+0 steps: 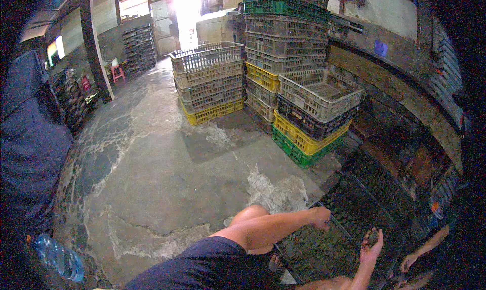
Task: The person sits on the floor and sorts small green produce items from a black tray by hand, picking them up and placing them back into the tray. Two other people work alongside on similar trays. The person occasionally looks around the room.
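Note:
My left hand (322, 218), its fingers curled, is over the corner of a dark tray (338, 226) at the lower right. Whether anything is inside those fingers is hidden. My right hand (370, 246) is turned palm up above the trays, with a small dark lump (374, 235) resting against its half-curled fingers. Dark, crumbly, soil-like material (317, 248) fills the near tray. Beyond the divider, more small dark lumps (341, 199) lie in rows, dim and grainy.
Another person's hand (408, 261) is at the lower right. Stacked plastic crates (319, 96) stand ahead, beside a taller stack (284, 43) and another stack (209, 83). A clear plastic bottle (59, 257) lies at the lower left on the concrete floor (163, 176). Dark cloth (30, 145) hangs at left.

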The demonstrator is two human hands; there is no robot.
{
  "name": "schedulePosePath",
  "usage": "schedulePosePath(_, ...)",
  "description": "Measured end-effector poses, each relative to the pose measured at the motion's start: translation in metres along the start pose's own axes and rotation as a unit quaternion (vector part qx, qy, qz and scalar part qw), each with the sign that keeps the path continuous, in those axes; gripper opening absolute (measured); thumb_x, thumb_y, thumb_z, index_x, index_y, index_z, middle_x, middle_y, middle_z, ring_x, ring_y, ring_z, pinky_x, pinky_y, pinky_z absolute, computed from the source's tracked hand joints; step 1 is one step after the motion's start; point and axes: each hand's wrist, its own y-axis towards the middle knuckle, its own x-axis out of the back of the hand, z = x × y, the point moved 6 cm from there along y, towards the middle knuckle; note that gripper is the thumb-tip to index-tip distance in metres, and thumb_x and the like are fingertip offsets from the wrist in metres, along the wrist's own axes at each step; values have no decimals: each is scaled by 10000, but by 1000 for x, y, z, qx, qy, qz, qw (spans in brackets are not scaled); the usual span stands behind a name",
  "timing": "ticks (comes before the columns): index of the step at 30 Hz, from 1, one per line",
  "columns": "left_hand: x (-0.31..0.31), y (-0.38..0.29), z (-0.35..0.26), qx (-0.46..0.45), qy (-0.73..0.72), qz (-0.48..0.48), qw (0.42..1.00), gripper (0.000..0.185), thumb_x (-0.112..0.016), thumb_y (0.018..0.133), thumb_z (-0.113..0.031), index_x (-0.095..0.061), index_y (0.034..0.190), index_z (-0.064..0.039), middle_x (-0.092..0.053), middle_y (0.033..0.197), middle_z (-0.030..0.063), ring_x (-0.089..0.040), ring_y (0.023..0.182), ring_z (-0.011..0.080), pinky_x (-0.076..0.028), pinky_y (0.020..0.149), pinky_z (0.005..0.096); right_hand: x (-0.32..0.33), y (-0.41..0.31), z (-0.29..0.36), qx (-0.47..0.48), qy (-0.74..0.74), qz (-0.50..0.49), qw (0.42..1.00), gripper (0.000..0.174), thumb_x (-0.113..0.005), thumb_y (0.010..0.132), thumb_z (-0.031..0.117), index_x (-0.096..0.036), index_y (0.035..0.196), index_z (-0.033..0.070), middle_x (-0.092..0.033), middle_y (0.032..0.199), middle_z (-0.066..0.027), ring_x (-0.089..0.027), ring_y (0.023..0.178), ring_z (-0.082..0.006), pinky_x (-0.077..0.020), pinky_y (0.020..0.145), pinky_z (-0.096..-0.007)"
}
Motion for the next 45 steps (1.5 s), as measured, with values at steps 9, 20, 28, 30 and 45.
schedulePosePath(9,25,9,-53,122,-263,-21,957,446,-655,787,-459,-673,837,-16,-654,728,165,-651,676,292,-512,637,439,-30,-20,10,58,-248,7,967,532,-539,842,577,-390,549,159,-473,516,2,-406,344,-114,-249,280,-268)
schedulePosePath(20,18,3,-58,143,-545,-96,821,358,-699,800,-224,-605,1051,13,-618,824,79,-571,618,142,-468,537,300,-104,-67,-14,292,-507,244,774,622,-671,604,-57,-422,1152,101,-519,961,-74,-526,879,-164,-476,677,-295)
schedulePosePath(28,25,13,-59,151,-623,-192,743,214,-689,808,-164,-646,939,0,-628,710,57,-558,573,120,-471,515,290,-99,-57,-5,409,-513,237,717,343,-681,655,-13,-634,993,15,-609,937,-57,-553,787,-142,-455,673,-273)
schedulePosePath(30,25,17,-64,120,-584,-178,783,214,-690,806,-158,-655,950,-4,-629,710,57,-557,579,119,-468,513,290,-98,-61,-3,420,-507,223,719,356,-676,655,-9,-641,1009,10,-623,925,-57,-567,794,-155,-454,704,-278)
schedulePosePath(45,17,5,-70,216,-732,-99,638,346,-673,815,-352,-633,860,-11,-605,743,75,-565,611,195,-467,541,396,-33,-18,-26,-9,-108,140,984,294,-539,828,254,-583,1053,69,-582,813,-61,-553,662,-195,-458,554,-309)
